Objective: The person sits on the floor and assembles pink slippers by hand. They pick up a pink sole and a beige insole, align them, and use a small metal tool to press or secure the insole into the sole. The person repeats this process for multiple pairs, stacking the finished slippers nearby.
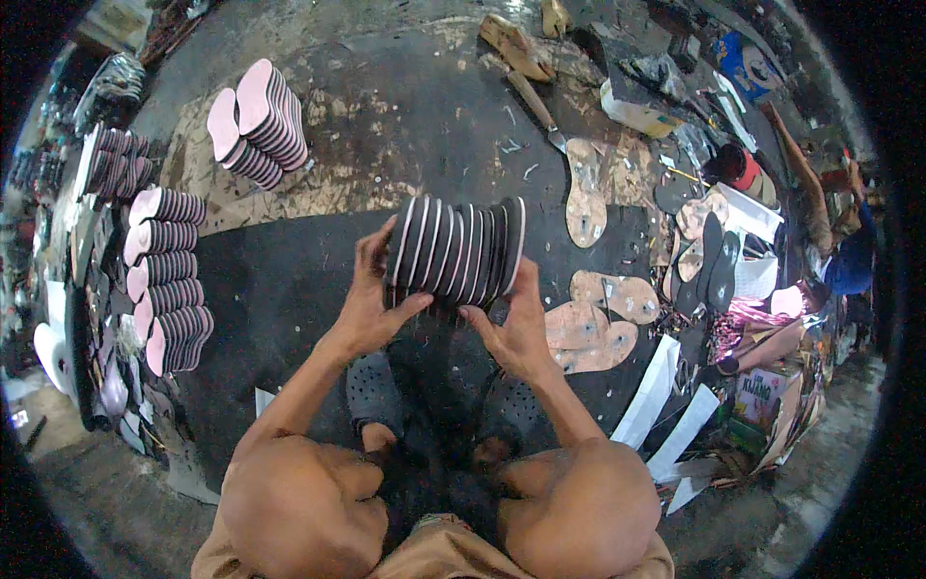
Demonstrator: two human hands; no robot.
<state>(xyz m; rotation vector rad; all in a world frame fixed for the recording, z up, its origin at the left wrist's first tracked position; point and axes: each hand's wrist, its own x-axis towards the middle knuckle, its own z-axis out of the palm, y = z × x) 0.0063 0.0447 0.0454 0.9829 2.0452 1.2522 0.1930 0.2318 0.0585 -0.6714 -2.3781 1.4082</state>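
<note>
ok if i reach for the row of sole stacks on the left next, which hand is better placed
Probably left: the left hand is nearer the sole stacks; the right hand is across the held stack. Both hold it, so neither is free yet.

Dim, soft light; fisheye-bent edges, grainy black corners.

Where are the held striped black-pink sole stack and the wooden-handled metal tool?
Striped black-pink sole stack [449, 249]: head view, striped edges.
Wooden-handled metal tool [533, 102]: head view, wooden handle.
</note>
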